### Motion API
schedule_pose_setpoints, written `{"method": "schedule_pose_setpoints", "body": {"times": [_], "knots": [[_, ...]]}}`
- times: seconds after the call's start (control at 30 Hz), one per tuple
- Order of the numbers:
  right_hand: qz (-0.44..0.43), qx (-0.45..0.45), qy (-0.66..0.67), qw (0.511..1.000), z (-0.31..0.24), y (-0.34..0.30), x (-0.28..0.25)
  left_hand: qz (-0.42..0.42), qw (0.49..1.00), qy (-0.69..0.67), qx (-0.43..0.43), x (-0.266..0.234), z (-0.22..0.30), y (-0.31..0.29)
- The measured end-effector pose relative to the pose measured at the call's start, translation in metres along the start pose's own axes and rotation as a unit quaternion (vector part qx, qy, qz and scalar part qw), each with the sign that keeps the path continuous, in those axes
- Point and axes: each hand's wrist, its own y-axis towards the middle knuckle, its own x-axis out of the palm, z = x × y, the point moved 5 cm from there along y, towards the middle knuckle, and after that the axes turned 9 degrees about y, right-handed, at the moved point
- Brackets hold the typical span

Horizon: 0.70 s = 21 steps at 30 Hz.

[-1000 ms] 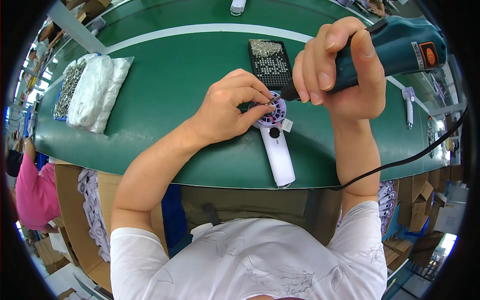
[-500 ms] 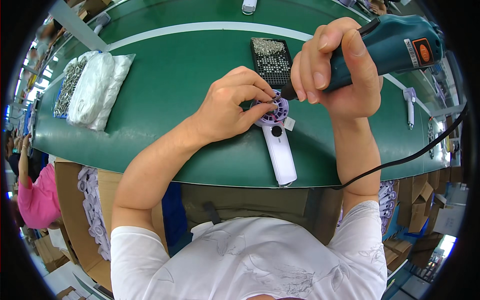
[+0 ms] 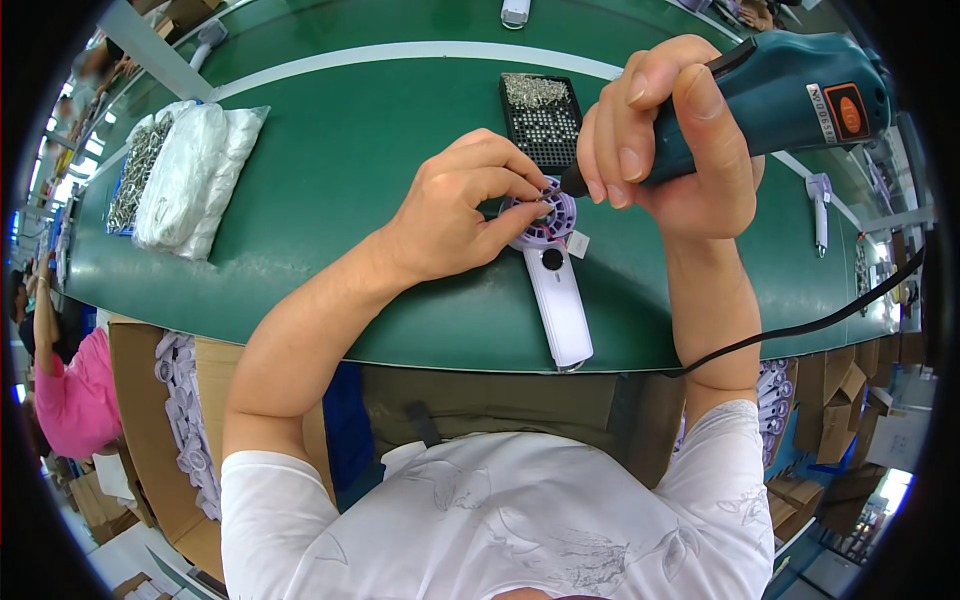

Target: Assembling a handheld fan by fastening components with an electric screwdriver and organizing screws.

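A handheld fan [image 3: 560, 310] with a white handle and an open lilac round head lies on the green table in front of me, its handle toward me. My left hand [image 3: 455, 210] is closed at the head, thumb and fingertips pinched on its left side; they partly cover the inside. Wrapped in my right hand [image 3: 690, 150] is a dark teal electric screwdriver [image 3: 790, 95], tilted with its black nose down at the fan head. Its thin bit reaches in beside my left fingertips. The screw under the bit, if any, is too small to see. A small white tag sticks out beside the head.
Just beyond the fan stands a black screw tray [image 3: 550, 140] full of small screws. Plastic bags [image 3: 190, 185] lie at the left by a blue tray of metal parts. Another fan [image 3: 821, 215] rests at right. A black cord [image 3: 830, 318] crosses my right arm. Boxes of lilac parts [image 3: 185, 420] flank me.
My hands, the screwdriver and the fan stay almost in place, the screwdriver shifting very slightly. At the far side, a white fan piece has slid a little to the right.
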Motion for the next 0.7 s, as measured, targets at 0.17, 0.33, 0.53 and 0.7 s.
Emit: {"method": "schedule_pose_setpoints", "body": {"times": [0.17,0.33,0.53,0.7], "knots": [[0.003,0.0,0.013,1.0,0.001,-0.001,-0.002,-0.016,1.0,-0.006,0.012,0.001,-0.001,0.0],[-0.004,0.009,0.024,1.0,-0.005,0.0,-0.007,-0.033,0.999,-0.029,-0.026,-0.006,0.003,0.005],[-0.03,0.052,0.05,0.997,-0.008,0.002,-0.012,-0.14,0.988,-0.015,-0.056,0.003,-0.012,-0.006],[-0.017,0.065,0.017,0.998,0.001,-0.002,-0.012,-0.148,0.986,-0.018,-0.08,0.004,-0.017,-0.006]]}}
